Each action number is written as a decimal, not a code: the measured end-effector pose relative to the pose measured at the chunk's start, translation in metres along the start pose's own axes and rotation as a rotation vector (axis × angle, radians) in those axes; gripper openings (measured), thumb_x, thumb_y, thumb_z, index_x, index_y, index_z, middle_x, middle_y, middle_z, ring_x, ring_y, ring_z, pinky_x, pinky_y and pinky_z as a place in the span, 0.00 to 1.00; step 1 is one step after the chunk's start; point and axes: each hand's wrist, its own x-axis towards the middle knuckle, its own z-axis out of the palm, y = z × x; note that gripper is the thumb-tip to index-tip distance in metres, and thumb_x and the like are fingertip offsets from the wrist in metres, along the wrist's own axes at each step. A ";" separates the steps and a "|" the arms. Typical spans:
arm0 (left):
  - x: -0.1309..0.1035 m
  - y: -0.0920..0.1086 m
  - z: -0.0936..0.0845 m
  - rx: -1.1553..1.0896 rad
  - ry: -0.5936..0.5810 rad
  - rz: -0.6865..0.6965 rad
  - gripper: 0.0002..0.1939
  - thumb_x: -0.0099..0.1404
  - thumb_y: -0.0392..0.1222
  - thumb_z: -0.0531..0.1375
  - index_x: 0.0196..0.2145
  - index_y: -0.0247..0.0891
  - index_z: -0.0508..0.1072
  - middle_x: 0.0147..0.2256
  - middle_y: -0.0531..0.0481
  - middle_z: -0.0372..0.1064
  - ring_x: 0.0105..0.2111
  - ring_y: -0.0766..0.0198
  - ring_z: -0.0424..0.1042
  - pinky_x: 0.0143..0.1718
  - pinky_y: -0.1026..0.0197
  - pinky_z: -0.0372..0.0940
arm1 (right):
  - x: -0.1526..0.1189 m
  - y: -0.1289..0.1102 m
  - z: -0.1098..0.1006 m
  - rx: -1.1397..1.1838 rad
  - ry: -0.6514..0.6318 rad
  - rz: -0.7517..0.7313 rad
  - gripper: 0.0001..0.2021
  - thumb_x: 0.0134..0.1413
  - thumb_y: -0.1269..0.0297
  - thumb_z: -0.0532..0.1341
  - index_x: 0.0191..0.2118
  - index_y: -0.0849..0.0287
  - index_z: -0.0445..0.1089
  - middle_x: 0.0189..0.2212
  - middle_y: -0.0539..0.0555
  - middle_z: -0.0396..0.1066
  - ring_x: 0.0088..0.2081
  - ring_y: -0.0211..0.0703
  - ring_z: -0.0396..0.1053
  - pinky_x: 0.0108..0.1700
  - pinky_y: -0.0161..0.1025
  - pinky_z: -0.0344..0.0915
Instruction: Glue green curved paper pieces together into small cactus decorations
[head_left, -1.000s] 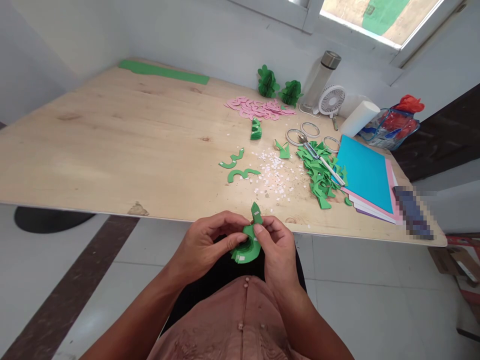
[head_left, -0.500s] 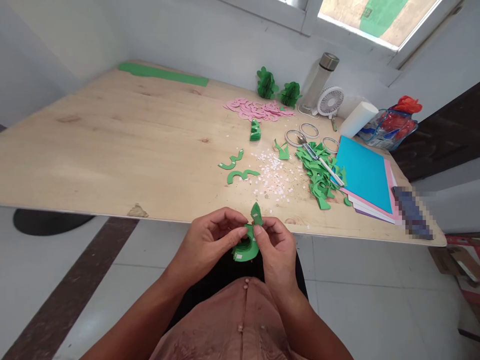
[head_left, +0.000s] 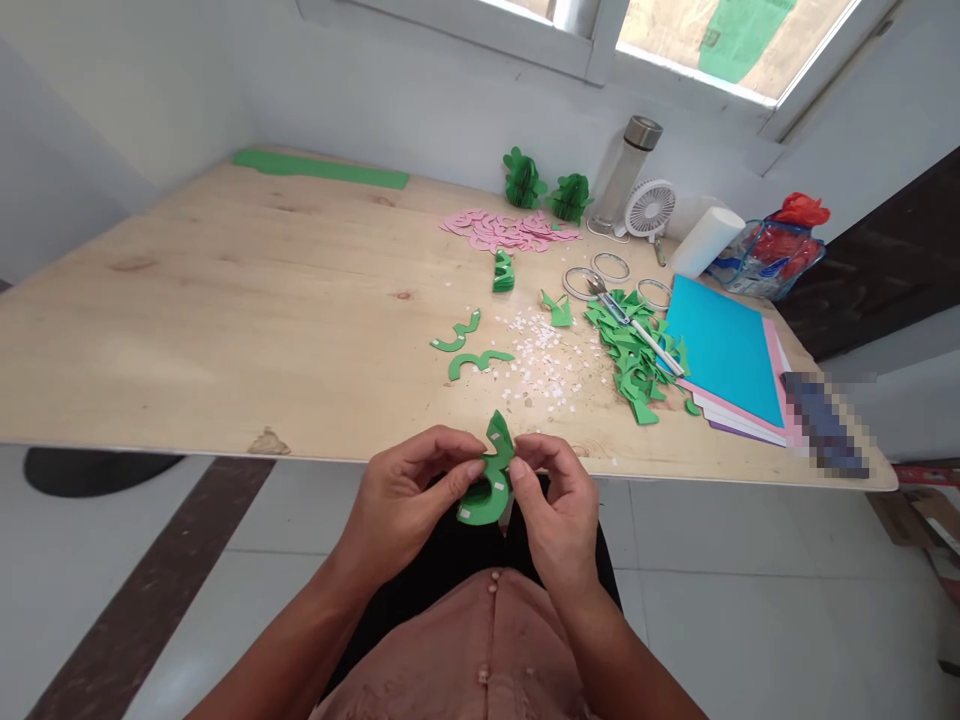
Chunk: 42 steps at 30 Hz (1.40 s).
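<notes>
My left hand [head_left: 416,495] pinches the left side of a stack of curved green paper pieces [head_left: 487,500] over my lap, just off the table's front edge. Small white tabs show on the top piece. On the right side of the stack, my right hand [head_left: 559,495] has thumb and forefinger pressed at its edge. On the table beyond lie two loose wavy green strips, one [head_left: 459,335] behind the other [head_left: 478,362]. Farther back stands a small folded green bundle [head_left: 503,271]. White paper bits [head_left: 544,350] are scattered to the right of the strips.
Green scraps [head_left: 637,360] lie at the right under a utility knife [head_left: 619,312], beside tape rolls [head_left: 610,266] and coloured sheets [head_left: 724,350]. Pink cut-outs [head_left: 510,230], two green paper shapes [head_left: 523,180], a bottle [head_left: 626,165] and a fan [head_left: 650,209] stand or lie farther back.
The upper tip of the top green piece has tilted left and now lines up with the stack. My right thumb has shifted to the stack's right edge. The camera view has shifted slightly.
</notes>
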 end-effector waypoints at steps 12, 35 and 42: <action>-0.003 -0.012 -0.003 0.223 0.045 0.251 0.07 0.60 0.34 0.61 0.35 0.43 0.76 0.32 0.54 0.75 0.33 0.65 0.73 0.35 0.65 0.69 | 0.007 -0.009 -0.001 -0.308 0.004 -0.435 0.06 0.55 0.73 0.58 0.36 0.57 0.71 0.32 0.52 0.71 0.37 0.43 0.67 0.39 0.42 0.65; 0.000 -0.008 -0.003 0.076 0.121 0.160 0.04 0.57 0.35 0.64 0.31 0.41 0.77 0.30 0.52 0.74 0.31 0.64 0.74 0.35 0.66 0.70 | -0.007 0.000 0.001 -0.538 0.049 -0.810 0.10 0.55 0.77 0.57 0.42 0.60 0.70 0.37 0.57 0.73 0.38 0.46 0.68 0.39 0.46 0.65; -0.001 -0.008 -0.006 0.066 0.123 0.146 0.05 0.56 0.35 0.64 0.32 0.41 0.77 0.31 0.52 0.74 0.32 0.63 0.74 0.36 0.64 0.70 | -0.008 -0.003 0.003 -0.527 0.048 -0.807 0.11 0.55 0.78 0.56 0.41 0.58 0.70 0.35 0.56 0.73 0.37 0.44 0.69 0.38 0.45 0.65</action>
